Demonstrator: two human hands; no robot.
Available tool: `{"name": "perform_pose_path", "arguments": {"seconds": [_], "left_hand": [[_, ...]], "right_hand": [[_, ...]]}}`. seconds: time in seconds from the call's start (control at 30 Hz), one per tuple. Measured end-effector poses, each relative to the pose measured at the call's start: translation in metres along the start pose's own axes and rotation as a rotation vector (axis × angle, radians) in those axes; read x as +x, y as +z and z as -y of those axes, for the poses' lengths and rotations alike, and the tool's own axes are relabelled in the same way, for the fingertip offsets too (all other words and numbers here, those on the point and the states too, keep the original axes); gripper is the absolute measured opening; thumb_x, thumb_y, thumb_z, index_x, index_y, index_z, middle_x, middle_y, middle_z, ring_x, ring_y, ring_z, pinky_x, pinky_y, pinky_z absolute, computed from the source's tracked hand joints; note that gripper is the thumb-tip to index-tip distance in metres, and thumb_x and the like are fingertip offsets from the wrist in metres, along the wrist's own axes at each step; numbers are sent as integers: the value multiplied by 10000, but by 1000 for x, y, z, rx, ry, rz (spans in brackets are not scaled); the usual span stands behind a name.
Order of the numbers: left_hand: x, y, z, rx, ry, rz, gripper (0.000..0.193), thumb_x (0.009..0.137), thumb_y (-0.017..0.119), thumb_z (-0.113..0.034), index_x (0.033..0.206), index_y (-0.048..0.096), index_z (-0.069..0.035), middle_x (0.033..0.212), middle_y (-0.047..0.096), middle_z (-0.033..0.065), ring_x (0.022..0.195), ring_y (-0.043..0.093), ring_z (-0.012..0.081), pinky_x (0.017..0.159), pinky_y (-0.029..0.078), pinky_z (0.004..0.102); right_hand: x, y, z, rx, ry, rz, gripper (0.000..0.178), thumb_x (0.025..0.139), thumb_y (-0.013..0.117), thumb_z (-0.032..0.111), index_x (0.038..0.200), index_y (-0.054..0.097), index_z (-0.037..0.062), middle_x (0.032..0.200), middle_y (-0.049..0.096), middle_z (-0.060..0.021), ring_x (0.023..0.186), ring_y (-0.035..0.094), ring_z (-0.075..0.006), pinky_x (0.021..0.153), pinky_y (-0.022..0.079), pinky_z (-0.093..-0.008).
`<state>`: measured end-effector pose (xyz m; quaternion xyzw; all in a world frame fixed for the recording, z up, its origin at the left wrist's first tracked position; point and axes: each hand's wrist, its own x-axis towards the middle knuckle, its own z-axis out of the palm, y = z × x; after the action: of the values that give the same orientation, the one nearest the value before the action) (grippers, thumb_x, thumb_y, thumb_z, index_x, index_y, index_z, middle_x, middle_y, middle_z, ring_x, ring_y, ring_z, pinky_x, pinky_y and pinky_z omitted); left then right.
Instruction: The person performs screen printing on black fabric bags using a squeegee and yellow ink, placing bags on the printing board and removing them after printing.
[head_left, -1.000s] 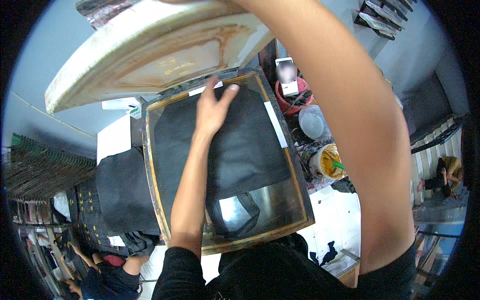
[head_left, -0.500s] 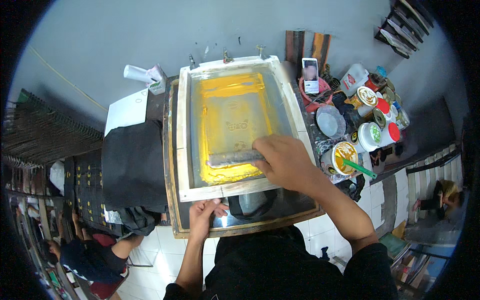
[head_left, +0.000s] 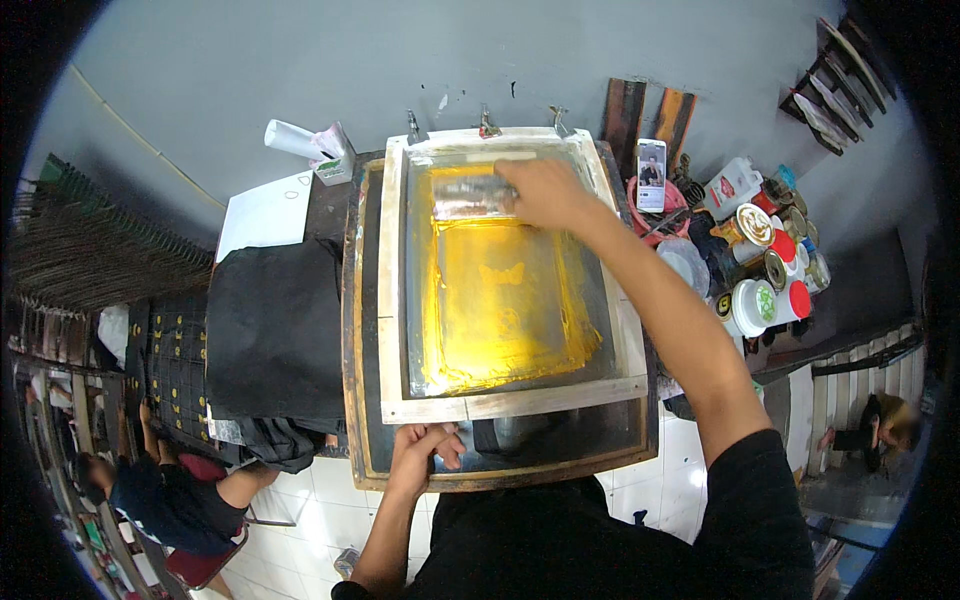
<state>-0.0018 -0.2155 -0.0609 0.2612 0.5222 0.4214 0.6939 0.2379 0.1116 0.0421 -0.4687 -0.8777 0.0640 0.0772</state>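
Observation:
My right hand [head_left: 548,193] is closed round the squeegee [head_left: 470,197], which lies across the far part of the printing screen. Yellow ink [head_left: 500,300] covers much of the mesh inside the screen's white frame [head_left: 560,398], with faint design shapes showing through. Just below the frame's front edge is my left hand [head_left: 425,457], its fingers curled in; whether they pinch anything is hidden. Beside it, black fabric [head_left: 520,434] with a strap-like piece pokes out from under the screen, on a dark wood-edged board [head_left: 600,458].
Black fabric pieces [head_left: 275,330] are stacked at the left, by a white sheet [head_left: 262,212]. Clamps [head_left: 487,125] hold the screen's far edge. Ink tubs [head_left: 750,305], a jug [head_left: 733,187] and a phone [head_left: 651,175] crowd the right. A person [head_left: 180,510] sits at lower left.
My right hand has moved the squeegee from the near part of the screen to its far part. The ink now spreads over more of the near mesh. My left hand remains by the front edge.

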Motion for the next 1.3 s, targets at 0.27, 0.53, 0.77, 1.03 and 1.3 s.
{"name": "perform_pose_path", "arguments": {"seconds": [0.27,0.53,0.77,1.03,1.3], "left_hand": [[-10,13,-24,-176,-208,-4,317,922,519,-120,1070,635,134,857,741,273,689,752,286,642,628,338],[42,32,-124,519,371,88,155,1009,588,-94,978,710,-4,786,710,77,766,717,163,676,555,308],[146,62,-175,1087,1169,-240,262,828,741,-69,1079,698,-9,1081,699,201,1101,621,390,992,454,452],[79,48,-137,1226,879,-91,272,806,785,-94,1054,714,-8,1050,713,174,1083,641,345,1039,406,453],[9,22,-74,1301,778,-119,726,711,897,-283,1343,618,-61,1453,558,171,1410,438,373,1199,254,510]], "right_hand": [[43,5,-17,-46,19,2,492,850,744,347,1217,635,38,1075,734,-204,1034,696,-388,878,542,-500],[-10,35,5,-83,11,-129,366,889,712,345,1074,628,41,1015,713,-144,1008,694,-331,848,553,-484],[-51,37,28,-41,-61,-196,343,870,731,330,1021,592,55,978,689,-131,959,687,-329,785,548,-468],[-129,41,67,29,-90,-120,331,812,761,298,969,576,73,920,653,-118,864,666,-329,727,535,-461],[-193,42,100,-4,-195,-203,352,697,774,209,963,596,63,880,627,-86,852,651,-271,711,494,-412]]}}
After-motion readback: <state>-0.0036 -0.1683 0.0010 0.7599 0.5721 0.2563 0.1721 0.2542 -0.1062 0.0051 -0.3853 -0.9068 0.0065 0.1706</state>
